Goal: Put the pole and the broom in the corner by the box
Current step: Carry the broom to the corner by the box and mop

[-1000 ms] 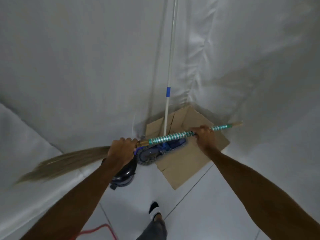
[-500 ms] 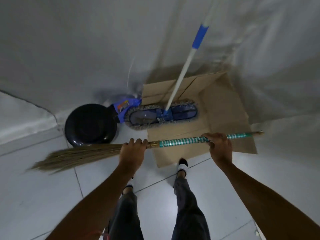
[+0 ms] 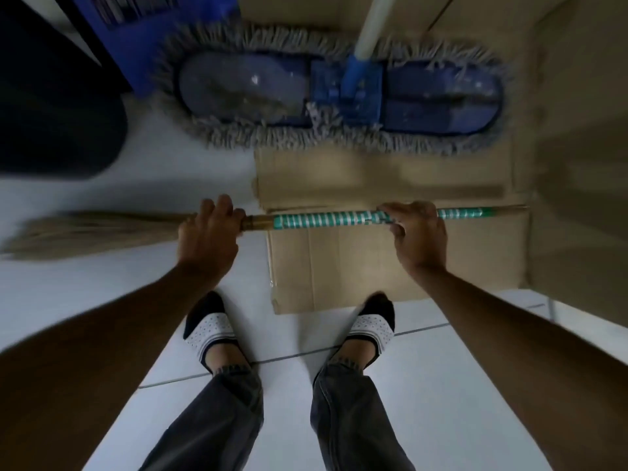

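I hold a straw broom [image 3: 323,222] level across my body, its green-and-silver wrapped handle to the right and its blurred bristles to the left. My left hand [image 3: 207,232] grips it where the bristles meet the handle. My right hand [image 3: 419,232] grips the wrapped handle near its far end. The white pole [image 3: 373,25] with a blue joint rises from a blue flat mop head [image 3: 339,93] with grey fringe, resting on the flattened cardboard box [image 3: 373,266] just beyond the broom.
A black round object [image 3: 57,107] stands on the white tiled floor at the left, with a blue package [image 3: 153,32] beside it. More brown cardboard [image 3: 584,164] rises at the right. My feet in socks and slippers stand just behind the box edge.
The view has tilted steeply down and closed in: the mop head and box now fill the top of the frame. The broom stays level in both hands, now lower over the box's front edge.
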